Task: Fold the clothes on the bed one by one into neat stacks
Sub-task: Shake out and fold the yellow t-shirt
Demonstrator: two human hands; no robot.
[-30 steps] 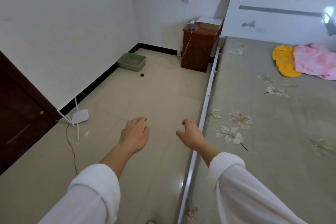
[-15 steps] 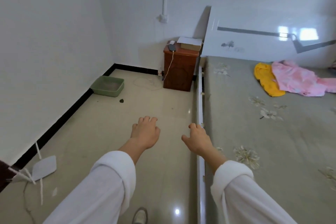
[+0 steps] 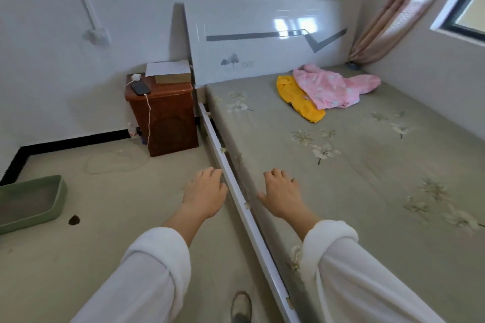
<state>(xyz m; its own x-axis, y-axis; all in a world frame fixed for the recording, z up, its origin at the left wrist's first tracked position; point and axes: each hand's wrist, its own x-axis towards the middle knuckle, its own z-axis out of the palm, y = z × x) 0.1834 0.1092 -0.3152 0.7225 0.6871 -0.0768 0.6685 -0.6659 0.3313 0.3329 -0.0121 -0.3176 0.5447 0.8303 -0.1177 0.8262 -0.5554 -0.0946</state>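
Grey floral bed filled right of head view. Pink garment lay over yellow garment at bed's head end, unfolded. Left hand hung beside bed over floor, right hand above bed's near edge; both relaxed, holding nothing.

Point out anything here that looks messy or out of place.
The crumpled pink floral garment lies unfolded, overlapping the yellow garment near the white headboard. A small dark lump sits on the floor beside the green plastic tray.
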